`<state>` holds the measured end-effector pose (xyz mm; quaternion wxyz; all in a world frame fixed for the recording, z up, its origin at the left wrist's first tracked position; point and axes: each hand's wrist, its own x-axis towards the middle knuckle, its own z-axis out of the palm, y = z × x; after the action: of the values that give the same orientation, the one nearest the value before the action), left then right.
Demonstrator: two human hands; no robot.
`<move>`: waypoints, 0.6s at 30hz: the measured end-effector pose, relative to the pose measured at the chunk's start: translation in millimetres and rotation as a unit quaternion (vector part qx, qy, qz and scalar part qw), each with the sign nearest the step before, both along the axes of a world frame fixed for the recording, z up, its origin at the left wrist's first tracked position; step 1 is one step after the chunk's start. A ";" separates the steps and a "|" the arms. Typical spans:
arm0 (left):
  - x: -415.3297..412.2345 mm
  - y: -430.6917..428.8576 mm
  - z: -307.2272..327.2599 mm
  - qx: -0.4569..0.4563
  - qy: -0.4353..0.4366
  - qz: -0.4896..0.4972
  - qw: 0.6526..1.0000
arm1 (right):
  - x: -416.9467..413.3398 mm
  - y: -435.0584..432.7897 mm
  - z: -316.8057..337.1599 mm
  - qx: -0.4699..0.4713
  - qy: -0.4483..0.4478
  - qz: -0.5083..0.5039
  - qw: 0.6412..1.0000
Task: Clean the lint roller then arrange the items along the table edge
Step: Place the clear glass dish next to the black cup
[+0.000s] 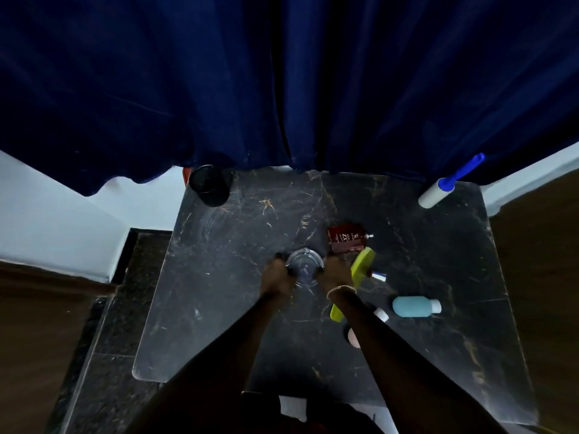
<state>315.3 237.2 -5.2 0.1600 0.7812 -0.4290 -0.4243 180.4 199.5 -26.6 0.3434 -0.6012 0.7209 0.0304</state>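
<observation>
Both hands meet at the middle of the dark marble table [238, 308], the left hand [275, 278] and the right hand [336, 272] each gripping one side of a clear round glass dish [304, 267]. The lint roller [446, 186], white with a blue handle, lies untouched at the far right corner, against the blue curtain [282, 83]. Just right of the dish lie a dark red perfume bottle [346, 239] and a green comb [360, 267]; a teal bottle [415, 306] lies nearer the right edge. A black cup [209, 185] stands at the far left corner.
</observation>
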 end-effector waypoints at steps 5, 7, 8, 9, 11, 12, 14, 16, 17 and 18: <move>32.7 -0.8 4.7 -0.014 0.020 0.025 0.999 | 34.5 -2.7 10.1 -0.022 0.017 0.003 1.000; 53.9 -1.4 5.0 -0.020 0.015 0.034 0.999 | 57.2 -6.0 11.1 -0.017 0.002 0.006 1.000; 65.8 -1.7 4.9 -0.019 0.013 0.042 0.999 | 69.5 -7.5 10.7 -0.016 -0.006 0.006 1.000; 76.7 -2.4 5.2 -0.019 0.010 0.051 0.998 | 81.0 -9.0 10.7 -0.016 -0.013 0.005 1.000; 103.4 -5.0 5.0 -0.015 0.014 0.070 0.997 | 109.0 -12.3 10.1 -0.015 -0.031 0.001 0.999; 116.4 -7.0 5.5 -0.012 0.027 0.079 0.996 | 123.5 -14.4 9.5 -0.015 -0.041 0.004 0.999; 139.9 -10.1 6.1 -0.008 0.034 0.086 0.996 | 148.8 -18.6 8.2 -0.011 -0.056 0.014 0.998; 168.2 -13.5 3.9 -0.005 -0.001 0.091 0.996 | 177.2 -25.2 5.5 -0.010 -0.061 0.029 0.998; 177.2 -15.1 3.6 -0.005 -0.008 0.094 0.996 | 185.8 -28.4 4.6 -0.011 -0.060 0.034 0.998; 187.4 -17.5 2.2 -0.009 -0.001 0.098 0.995 | 196.2 -32.0 3.2 -0.011 -0.057 0.040 0.998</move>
<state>502.7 219.7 -3.1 0.2075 0.8186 -0.3541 -0.4018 376.5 167.5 -23.4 0.3758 -0.6339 0.6760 0.0018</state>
